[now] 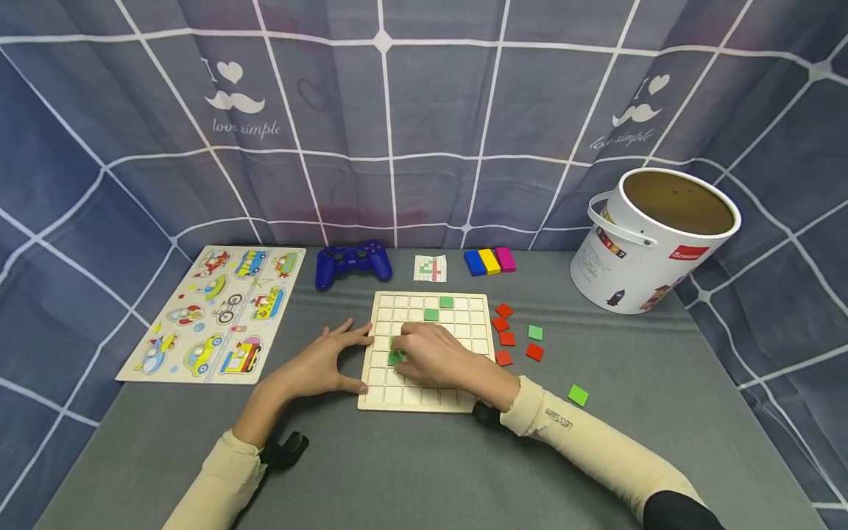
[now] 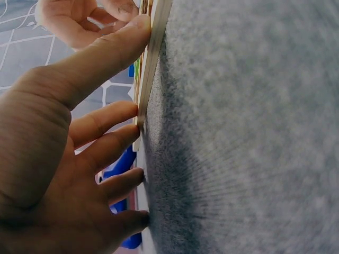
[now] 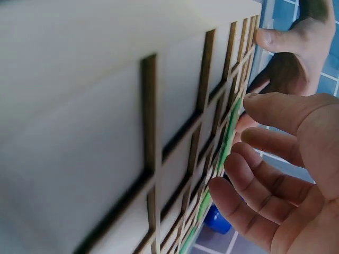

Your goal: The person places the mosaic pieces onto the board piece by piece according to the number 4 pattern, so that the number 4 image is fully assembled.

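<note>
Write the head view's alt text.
A person's right hand reaches over green tiles on a wooden grid board; the left hand touches the board's left edge. Loose red tiles lie to the right, a blue game controller behind.

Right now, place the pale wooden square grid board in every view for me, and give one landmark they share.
Head: pale wooden square grid board, near the centre, slightly low.
Left wrist: board seen edge-on, upper part, left of centre.
Right wrist: board fills much of the left side.
Shared landmark: the person's bare left hand, thumb at the board's edge.
</note>
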`<state>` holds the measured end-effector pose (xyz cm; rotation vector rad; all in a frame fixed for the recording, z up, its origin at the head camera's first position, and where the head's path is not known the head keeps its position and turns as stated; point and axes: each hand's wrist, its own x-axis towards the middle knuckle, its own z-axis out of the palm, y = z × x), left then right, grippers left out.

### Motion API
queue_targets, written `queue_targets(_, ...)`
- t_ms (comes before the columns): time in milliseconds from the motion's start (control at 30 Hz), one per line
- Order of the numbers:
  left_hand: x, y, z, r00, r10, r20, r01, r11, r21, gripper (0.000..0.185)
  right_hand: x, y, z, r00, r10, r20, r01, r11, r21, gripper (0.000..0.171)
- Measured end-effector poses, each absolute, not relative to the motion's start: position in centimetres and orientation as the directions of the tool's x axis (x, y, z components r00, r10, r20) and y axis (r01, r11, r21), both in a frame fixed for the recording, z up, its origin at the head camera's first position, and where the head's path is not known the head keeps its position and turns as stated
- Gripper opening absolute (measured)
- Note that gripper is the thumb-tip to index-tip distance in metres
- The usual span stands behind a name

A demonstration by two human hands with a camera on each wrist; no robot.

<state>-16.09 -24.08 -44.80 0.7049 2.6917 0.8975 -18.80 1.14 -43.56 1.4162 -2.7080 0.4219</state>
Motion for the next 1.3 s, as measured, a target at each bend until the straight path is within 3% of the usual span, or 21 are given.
queue_targets(300,-16.2,-24.0,-44.5,-0.865,0.497,-0.066,0.364,0.712,0.601,0.087,-19.2,5.8,-42.7,-0.649,-0.737,0.191,-0.758,0.604,-0.244,0.018)
queue_targets(767,-16.4,-23.8,-44.7,-0.858,0.511,-0.061,0.377,0.705,0.6,0.086,-20.4,14.9,-43.1,-0.776,-0.61,0.163,-0.629,0.724,-0.283,0.018)
queue_targets(1300,-16.2,-24.0,-44.7,-0.861,0.506,-0.046,0.377,0.698,0.609,0.086,-21.1,21.3,-43.1,-0.83,-0.539,0.142,-0.558,0.798,-0.228,0.028)
